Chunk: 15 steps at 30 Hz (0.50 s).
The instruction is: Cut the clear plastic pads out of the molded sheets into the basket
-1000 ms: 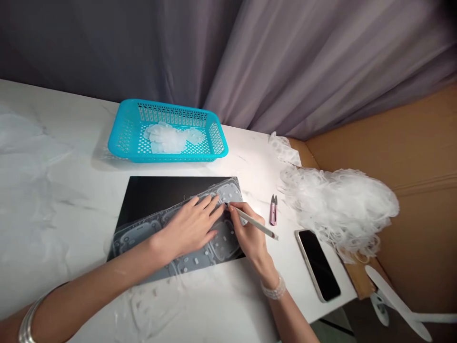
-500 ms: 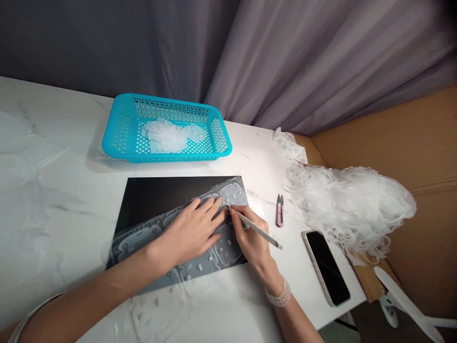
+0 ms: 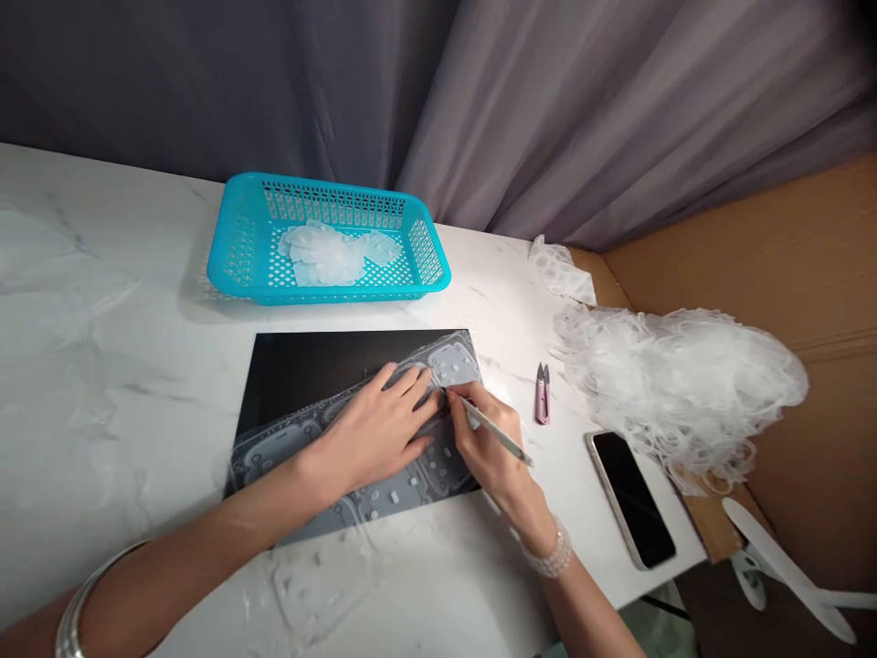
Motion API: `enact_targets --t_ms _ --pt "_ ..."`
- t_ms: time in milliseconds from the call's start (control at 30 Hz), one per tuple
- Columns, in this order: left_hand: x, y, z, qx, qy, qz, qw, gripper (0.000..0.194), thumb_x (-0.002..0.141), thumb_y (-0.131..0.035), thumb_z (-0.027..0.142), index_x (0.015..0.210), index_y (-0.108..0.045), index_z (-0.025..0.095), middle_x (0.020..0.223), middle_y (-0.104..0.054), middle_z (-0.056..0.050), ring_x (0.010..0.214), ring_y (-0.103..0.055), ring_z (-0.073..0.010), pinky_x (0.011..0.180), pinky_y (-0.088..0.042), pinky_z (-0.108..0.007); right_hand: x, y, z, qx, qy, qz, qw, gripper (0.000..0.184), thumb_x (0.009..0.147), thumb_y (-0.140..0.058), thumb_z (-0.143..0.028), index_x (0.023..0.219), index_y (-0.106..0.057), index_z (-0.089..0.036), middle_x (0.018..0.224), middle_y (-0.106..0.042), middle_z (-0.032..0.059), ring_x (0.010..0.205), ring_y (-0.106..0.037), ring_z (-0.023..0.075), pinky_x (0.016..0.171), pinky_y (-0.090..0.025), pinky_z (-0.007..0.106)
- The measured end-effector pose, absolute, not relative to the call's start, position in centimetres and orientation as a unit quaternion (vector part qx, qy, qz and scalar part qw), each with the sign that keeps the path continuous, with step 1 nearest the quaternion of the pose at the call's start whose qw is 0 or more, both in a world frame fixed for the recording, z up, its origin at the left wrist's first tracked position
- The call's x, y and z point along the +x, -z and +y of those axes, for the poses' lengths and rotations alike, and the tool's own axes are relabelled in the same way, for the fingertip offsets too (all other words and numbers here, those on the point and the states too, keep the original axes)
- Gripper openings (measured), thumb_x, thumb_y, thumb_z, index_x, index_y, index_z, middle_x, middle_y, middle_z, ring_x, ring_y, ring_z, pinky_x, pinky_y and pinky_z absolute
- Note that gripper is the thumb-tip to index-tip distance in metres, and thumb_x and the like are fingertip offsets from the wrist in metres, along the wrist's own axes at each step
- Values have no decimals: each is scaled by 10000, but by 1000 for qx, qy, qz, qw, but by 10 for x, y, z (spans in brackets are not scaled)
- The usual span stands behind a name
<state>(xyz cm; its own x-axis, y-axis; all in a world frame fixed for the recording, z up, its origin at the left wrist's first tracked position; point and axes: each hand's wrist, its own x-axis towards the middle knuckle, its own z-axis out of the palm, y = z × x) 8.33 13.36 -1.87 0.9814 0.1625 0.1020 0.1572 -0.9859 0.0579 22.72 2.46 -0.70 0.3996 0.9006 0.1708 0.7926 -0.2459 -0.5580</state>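
A clear moulded plastic sheet [image 3: 288, 443] lies slantwise over a black mat [image 3: 311, 361] on the white marble table [image 3: 102, 347]. My left hand [image 3: 374, 429] lies flat on the sheet with fingers stretched out, pressing it down. My right hand [image 3: 486, 448] is closed round a thin white pen-like knife [image 3: 493, 428]. The tool's tip touches the sheet just beside my left fingertips, near the sheet's upper right end.
A turquoise basket [image 3: 329, 242] with several clear cut pieces stands behind the mat. Small pink snips [image 3: 543, 395] and a dark phone [image 3: 634, 498] lie to the right. A heap of white plastic trimmings [image 3: 678, 393] sits on a cardboard box [image 3: 808, 302]. Grey curtain behind.
The view has shifted slightly, so everything sits a little to the right and higher. Both hands stay on the sheet, with the tool's tip at nearly the same spot.
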Motion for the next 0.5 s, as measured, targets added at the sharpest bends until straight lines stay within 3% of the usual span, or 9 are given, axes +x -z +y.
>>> enact_targets --t_ms 100,233,433,500 --pt "83 24 137 994 -63 69 54 463 984 -470 399 1333 -561 109 1498 -474 -202 1411 -415 -325 1172 -299 -480 229 16 22 -755 -40 -600 260 231 1022 -401 -196 939 -617 -183 814 -681 66 674 -634 179 643 -505 297" --pt "81 31 140 989 -88 79 94 465 972 -513 377 1347 -548 104 1511 -468 -193 1387 -462 -303 1165 -344 -427 232 27 25 -689 28 -696 199 299 1022 -348 -143 1059 -644 -140 968 -689 155 927 -648 252 828 -562 385" --pt "79 35 142 989 -89 75 86 495 961 -537 352 1383 -526 94 1484 -497 -203 1370 -485 -316 1150 -380 -447 236 31 31 -702 62 -699 124 380 987 -407 -104 1328 -575 -83 1343 -599 246 1234 -576 321 995 -524 470" --pt "78 38 142 990 -96 74 77 501 963 -528 350 1393 -517 94 1488 -493 -201 1385 -467 -313 1161 -368 -447 233 32 33 -708 50 -696 108 414 982 -423 -102 1379 -538 -86 1362 -595 246 1264 -568 325 1021 -508 497"
